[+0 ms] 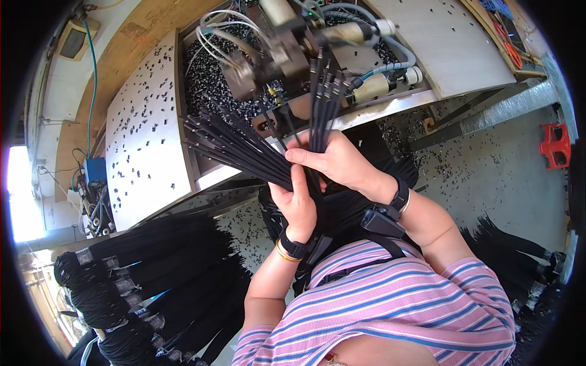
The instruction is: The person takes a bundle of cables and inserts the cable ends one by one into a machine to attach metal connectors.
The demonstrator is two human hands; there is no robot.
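**Hands clamped on a sheaf of black cables in front of the machine**

Right hand (342, 161) is wrapped tight around a bundle of thin black cables with small metal-tipped ends (320, 104), thumb pressed across the front; these strands stand nearly upright out of the fist, their tips reaching up before the machine. Left hand (297, 204) sits just below and touching it, fingers closed on the same sheaf, the thumb pointing up along the strands. From the left hand a second fan of thin black cables (229, 143) spreads up and to the left, its tips splayed apart. Below the hands the strands gather into a thick dark mass that drops in front of the person's chest.

Both wrists carry a black band, the left with a gold bangle (284, 253) beside it. Nearest the camera is a pink, blue and white striped shirt (390, 299).

Beyond the fingertips stands a grey metal machine with white hoses and cylindrical fittings (287, 52), set in a pale desk (143, 140) strewn with tiny black pieces. More black specks dot the grey floor (506, 177). At lower left lie tied bundles of black cable (140, 274), well apart from the hands; a red plastic object (554, 145) sits at far right.
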